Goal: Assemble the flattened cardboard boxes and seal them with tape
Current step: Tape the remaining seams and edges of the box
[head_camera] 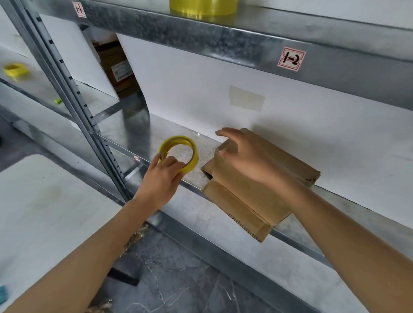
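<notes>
On the shelf (226, 217), tape roll (195, 160) near flattened boxes (249, 201), white board (198, 91) behind.

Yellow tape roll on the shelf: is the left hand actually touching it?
Touching. In the head view the left hand pinches the yellow tape roll, with fingers hooked through its hole.
</notes>
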